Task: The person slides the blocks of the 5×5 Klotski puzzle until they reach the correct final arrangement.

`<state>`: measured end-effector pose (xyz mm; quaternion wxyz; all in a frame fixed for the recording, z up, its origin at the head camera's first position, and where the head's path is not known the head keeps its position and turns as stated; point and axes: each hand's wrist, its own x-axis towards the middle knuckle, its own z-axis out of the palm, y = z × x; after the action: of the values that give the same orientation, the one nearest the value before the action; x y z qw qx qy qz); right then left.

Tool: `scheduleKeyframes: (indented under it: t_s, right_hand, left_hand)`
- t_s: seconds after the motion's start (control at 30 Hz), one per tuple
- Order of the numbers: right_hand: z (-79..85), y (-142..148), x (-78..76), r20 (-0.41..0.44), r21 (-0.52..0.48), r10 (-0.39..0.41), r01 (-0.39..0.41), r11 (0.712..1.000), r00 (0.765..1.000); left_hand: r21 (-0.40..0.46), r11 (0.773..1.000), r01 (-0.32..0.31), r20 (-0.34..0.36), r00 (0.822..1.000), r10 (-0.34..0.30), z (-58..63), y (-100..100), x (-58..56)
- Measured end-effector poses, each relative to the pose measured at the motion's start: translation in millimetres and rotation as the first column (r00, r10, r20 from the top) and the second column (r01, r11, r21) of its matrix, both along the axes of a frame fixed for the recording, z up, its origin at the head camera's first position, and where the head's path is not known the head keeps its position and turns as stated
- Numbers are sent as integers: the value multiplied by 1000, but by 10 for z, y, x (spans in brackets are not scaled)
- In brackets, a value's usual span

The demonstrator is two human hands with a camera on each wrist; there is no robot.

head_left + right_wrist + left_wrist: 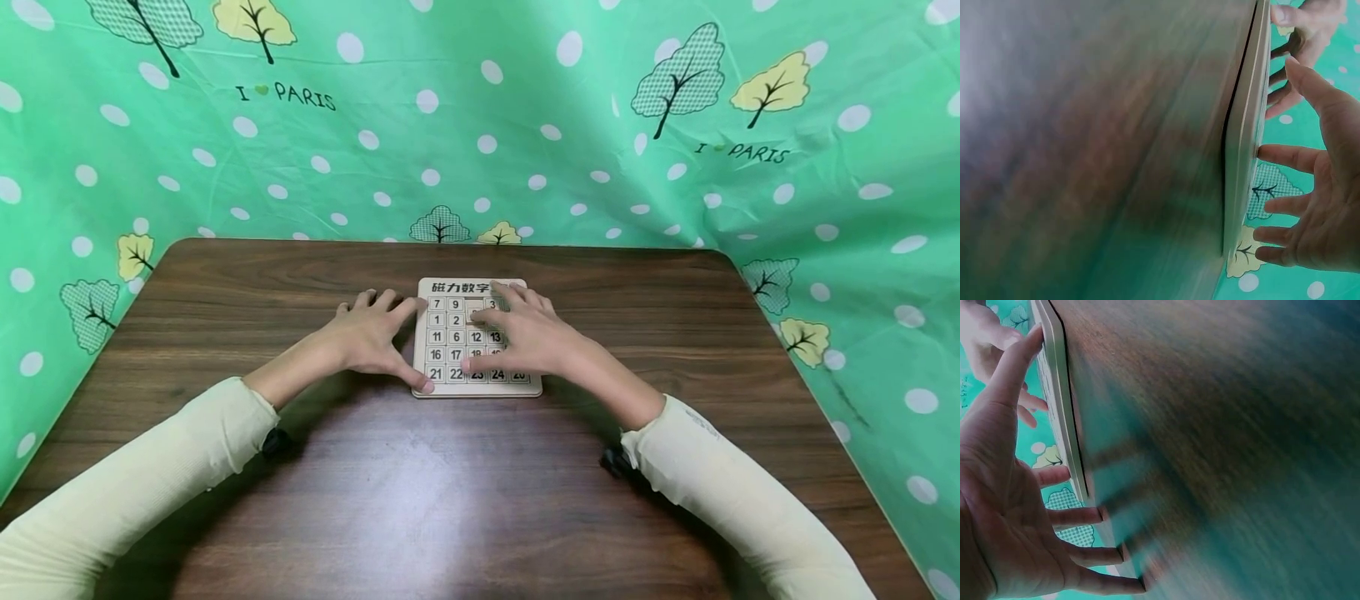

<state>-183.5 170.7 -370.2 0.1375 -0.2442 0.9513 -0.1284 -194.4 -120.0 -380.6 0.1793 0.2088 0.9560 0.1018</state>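
Number puzzle [457, 340] on table [645, 300], centre frame: splayed left hand [369, 335] touches its edge; splayed right hand [527, 335] extends over it.

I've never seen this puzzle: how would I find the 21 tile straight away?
On the brown table lies a pale board, with the left hand at its left edge. Look at the number row nearest the person, at its left end, by that hand's thumb. The tile there reads 21, below 16 and left of 22.
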Motion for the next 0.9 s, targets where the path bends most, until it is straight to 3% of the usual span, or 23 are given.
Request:
scheduleKeyframes:
  t_s: [0.17, 0.5, 0.9]
  right_hand:
    - [25, -26, 33, -13, -22, 11, -11, 1000, 1000]
    - [-49, -140, -116, 6, -57, 10, -10, 998, 1000]
    - [0, -40, -137, 18, -19, -30, 30, 999, 999]
  left_hand:
    - [-7, 1000, 6, -2, 1000, -6, -10, 7, -1]
    - [-10, 1000, 9, -4, 1000, -9, -22, 5, -10]
    - [-16, 1000, 1, 14, 1000, 0, 6, 25, -8]
